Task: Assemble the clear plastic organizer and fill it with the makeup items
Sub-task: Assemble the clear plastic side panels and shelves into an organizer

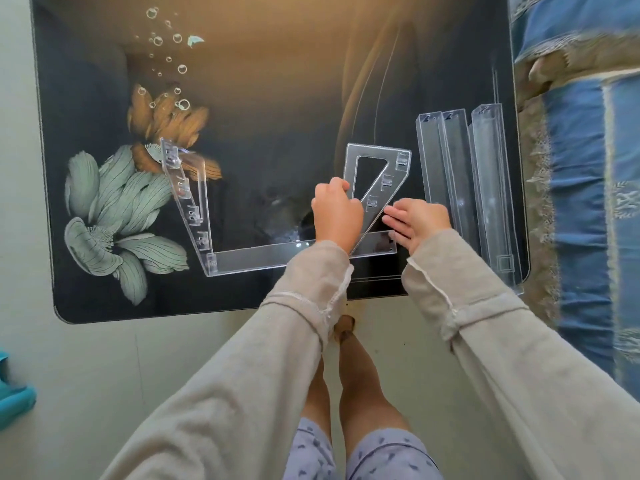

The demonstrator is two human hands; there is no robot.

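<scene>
Head: trays (453, 174) (clear) lie beside panel (396, 174).

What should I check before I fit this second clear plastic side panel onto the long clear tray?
1. Grip: left hand holds the loose clear plastic side panel: ok.
2. Support: right hand lies with straight fingers at its lower edge: ok.
3. First clear side panel stands at the long clear tray's left end: ok.
4. Loose panel lined up with the tray's right end: cannot tell, the hands cover it.
5. Three spare clear trays lie on the dark glass table: ok.
6. Makeup items ready: not ok, none in view.
</scene>
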